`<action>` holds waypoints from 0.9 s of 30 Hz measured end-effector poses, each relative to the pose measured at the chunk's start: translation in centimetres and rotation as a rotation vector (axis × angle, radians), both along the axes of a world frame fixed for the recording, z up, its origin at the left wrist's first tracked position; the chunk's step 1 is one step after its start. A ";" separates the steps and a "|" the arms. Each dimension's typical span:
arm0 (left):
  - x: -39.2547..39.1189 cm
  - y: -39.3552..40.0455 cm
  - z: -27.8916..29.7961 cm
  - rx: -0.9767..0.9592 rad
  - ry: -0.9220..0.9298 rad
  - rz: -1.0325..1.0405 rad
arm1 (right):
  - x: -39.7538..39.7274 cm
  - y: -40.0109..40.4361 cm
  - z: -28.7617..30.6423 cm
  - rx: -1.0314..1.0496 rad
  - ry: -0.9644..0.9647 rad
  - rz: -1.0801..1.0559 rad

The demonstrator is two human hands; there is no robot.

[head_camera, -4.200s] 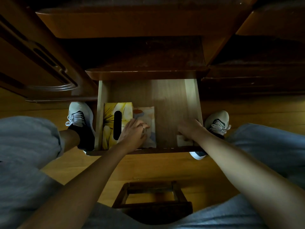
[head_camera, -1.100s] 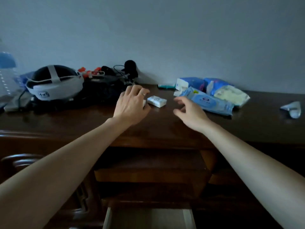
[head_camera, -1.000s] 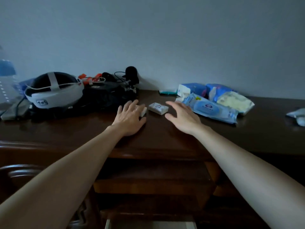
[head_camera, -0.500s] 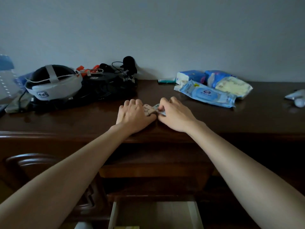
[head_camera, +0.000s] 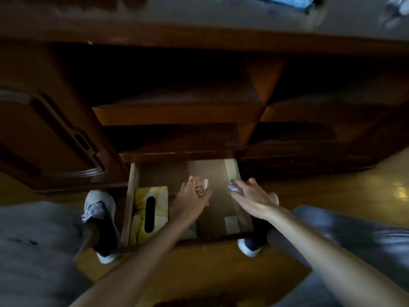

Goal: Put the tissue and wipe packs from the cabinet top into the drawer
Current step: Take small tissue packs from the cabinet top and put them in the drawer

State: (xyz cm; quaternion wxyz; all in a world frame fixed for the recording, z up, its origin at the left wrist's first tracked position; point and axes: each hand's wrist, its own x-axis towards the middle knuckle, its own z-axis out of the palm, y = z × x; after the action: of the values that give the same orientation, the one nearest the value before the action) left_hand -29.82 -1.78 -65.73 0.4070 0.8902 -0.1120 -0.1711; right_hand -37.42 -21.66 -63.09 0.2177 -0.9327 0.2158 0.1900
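Note:
The open drawer shows pale wood sides below the dark cabinet. My left hand is over the drawer's middle and holds a small tissue pack with a printed pattern. Over the drawer's right side, my right hand pinches another small pale pack at the fingertips. A yellow flowered tissue box lies in the drawer's left part. A small pale pack lies at the drawer's front right corner. A blue wipe pack shows at the cabinet top's edge.
Dark shelves and a carved cabinet door stand above and left of the drawer. My feet in pale shoes flank the drawer on the wooden floor. A pale crumpled object lies at the cabinet top's far right.
Both hands took the two small packs off the cabinet top and came down over the open drawer. My view swung from the cabinet top down to the drawer.

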 end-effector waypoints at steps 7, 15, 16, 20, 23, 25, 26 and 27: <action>0.8 0.0 -8.1 0.177 0.210 -0.118 | -0.2 1.5 -8.6 -0.287 0.031 0.347; 0.0 -4.7 -13.0 0.180 0.326 -0.315 | 1.4 0.8 -12.1 -0.448 0.016 0.567; -0.2 -4.8 -13.5 0.229 0.351 -0.364 | 1.5 0.5 -12.2 -0.489 -0.008 0.582; -0.7 -4.0 -14.9 0.348 0.361 -0.435 | 1.8 -0.2 -11.8 -0.523 -0.106 0.508; -0.8 -4.2 -15.3 0.359 0.292 -0.434 | 1.2 -0.6 -12.0 -0.460 -0.167 0.455; -1.0 -4.7 -15.2 0.324 0.279 -0.424 | 0.8 -0.7 -12.1 -0.429 -0.203 0.421; -1.1 -4.8 -15.0 0.307 0.280 -0.429 | 0.7 -0.8 -12.1 -0.412 -0.217 0.403; -1.0 -4.7 -14.9 0.287 0.271 -0.436 | 0.6 -0.8 -12.1 -0.392 -0.233 0.387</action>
State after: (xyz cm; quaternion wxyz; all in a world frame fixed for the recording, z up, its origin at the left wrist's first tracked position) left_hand -30.84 -6.53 -80.62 0.2416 0.8627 -0.2202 -0.3858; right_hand -36.79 -22.44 -75.20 0.0165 -0.9963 0.0401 0.0746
